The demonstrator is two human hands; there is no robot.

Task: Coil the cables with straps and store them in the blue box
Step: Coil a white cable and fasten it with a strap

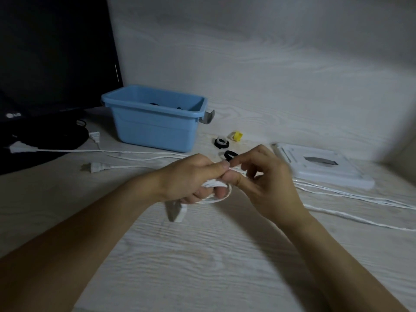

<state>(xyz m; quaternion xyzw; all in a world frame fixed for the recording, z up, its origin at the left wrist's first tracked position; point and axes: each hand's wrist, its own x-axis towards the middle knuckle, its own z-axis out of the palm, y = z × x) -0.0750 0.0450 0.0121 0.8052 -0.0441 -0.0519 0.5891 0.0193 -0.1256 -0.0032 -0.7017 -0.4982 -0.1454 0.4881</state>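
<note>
Pale wood-grain desk, dim light, dark monitor upper left. Mid-frame, my left hand has its grip clamped on a small coil of white cable; right hand pinches the same cable w/ thumb & forefinger, prob. feeding the next loop. Rest of the cable trails off right, uncoiled. Blue box sits centre-left, w/ dark items inside. Straps lie just right of it, unused. Other white cords at left not yet coiled, so I judge the task partway.
</note>
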